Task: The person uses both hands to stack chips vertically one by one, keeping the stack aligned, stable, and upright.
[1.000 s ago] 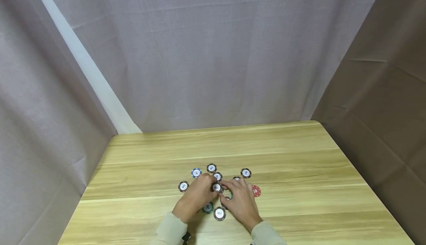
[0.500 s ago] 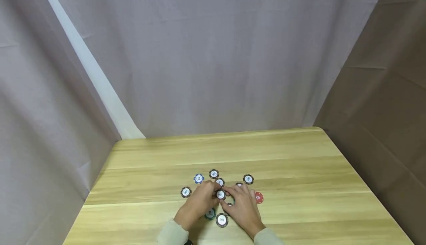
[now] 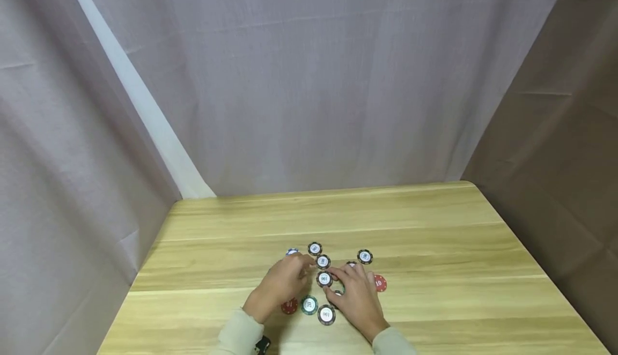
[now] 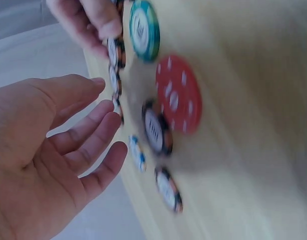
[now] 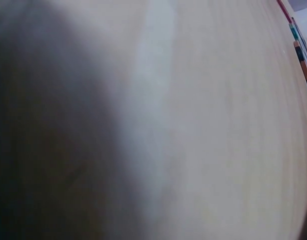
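Thumb and fingertips of my right hand (image 3: 356,297) pinch the edge of a black poker chip (image 3: 324,279) marked 100, low over the table or on it. My left hand (image 3: 282,282) hovers just to its left, fingers loosely bent and holding nothing, as the left wrist view shows. Around the hands lie a green chip (image 3: 309,305), another black chip (image 3: 326,315), a red chip (image 4: 178,93) and a blue chip (image 4: 137,152). One black chip (image 3: 323,261) sits right behind the pinched one. My right hand partly covers chips beneath it.
More chips lie flat on the wooden table (image 3: 425,226), among them a black chip (image 3: 365,256) and a red chip (image 3: 381,283) on the right, and a black chip (image 3: 315,248) at the back. Grey curtains (image 3: 309,87) hang behind the table. The right wrist view mostly shows blurred tabletop.
My left hand has let go of the black chip and drawn back to the left, uncovering a red chip. My right hand stays at the black chip. The head view has shifted slightly.
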`<state>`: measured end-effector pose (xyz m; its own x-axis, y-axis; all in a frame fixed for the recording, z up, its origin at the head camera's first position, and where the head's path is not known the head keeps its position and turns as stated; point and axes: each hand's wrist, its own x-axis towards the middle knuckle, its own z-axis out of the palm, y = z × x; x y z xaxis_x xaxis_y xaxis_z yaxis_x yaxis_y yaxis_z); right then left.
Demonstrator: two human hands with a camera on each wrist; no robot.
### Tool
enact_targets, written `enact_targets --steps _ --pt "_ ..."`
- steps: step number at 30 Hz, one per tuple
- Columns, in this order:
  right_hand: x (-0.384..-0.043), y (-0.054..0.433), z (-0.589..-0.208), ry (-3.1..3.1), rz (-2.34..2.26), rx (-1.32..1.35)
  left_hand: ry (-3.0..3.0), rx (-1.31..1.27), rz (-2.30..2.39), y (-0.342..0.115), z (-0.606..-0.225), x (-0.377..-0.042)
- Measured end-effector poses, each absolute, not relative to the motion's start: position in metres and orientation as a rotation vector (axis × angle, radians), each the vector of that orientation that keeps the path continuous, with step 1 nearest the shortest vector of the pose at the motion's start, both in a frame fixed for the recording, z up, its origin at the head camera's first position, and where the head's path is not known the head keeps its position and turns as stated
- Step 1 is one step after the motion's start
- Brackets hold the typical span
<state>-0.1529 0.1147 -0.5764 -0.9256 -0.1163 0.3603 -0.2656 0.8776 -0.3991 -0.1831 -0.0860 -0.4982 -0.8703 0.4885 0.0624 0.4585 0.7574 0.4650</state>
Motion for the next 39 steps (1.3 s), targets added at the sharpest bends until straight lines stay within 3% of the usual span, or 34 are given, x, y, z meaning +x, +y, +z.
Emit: enact_targets --steps 10,24,39 --pt "-0.151 0.115 -0.575 -2.680 0.615 0.346 2.909 0.633 0.647 -0.112 -0.491 -0.179" --pt "-0.150 0.115 -0.576 -2.686 0.635 0.366 3.099 0.303 0.548 -0.097 -0.497 -0.161" --pt "-0.151 0.113 -0.577 -2.695 0.627 0.336 3.081 0.220 0.384 -0.086 -0.500 -0.161"
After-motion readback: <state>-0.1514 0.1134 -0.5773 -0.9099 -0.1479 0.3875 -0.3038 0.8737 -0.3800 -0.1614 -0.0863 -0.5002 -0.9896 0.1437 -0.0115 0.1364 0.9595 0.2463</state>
